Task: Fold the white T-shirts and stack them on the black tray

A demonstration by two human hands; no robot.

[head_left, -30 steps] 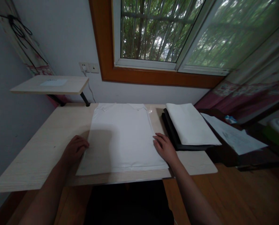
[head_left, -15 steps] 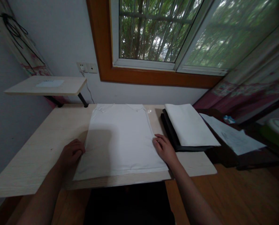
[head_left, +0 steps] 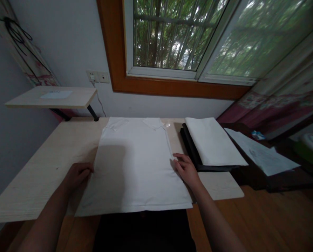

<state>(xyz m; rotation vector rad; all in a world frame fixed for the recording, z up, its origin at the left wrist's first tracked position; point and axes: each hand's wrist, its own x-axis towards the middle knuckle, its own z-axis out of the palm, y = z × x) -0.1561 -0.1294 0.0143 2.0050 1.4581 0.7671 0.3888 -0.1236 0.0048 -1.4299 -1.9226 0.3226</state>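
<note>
A white shirt (head_left: pixel 137 164) lies flat in front of me, with folded corners at its far end and its near edge hanging slightly over the table's front edge. On its left edge my left hand (head_left: pixel 80 173) is closed, fingers curled with the cloth's side pinched at the fingertips. My right hand (head_left: pixel 186 169) grips the opposite edge about halfway along; its index finger is stretched out and the cloth puckers slightly by the fingertips. A shadow falls over the shirt's left half.
The light wooden table (head_left: pixel 53 154) carries a raised shelf (head_left: pixel 80 94) at the back left. To the right lies a stack of folded white cloth (head_left: pixel 214 140) over black cloth (head_left: pixel 191 148). Beyond it a sheet of paper (head_left: pixel 261 154) rests on a dark surface. A window (head_left: pixel 172 42) is behind.
The shirt's near edge has come toward me, now past the table's front edge. Both hands have shifted slightly nearer to me along the sides. The stack stays put.
</note>
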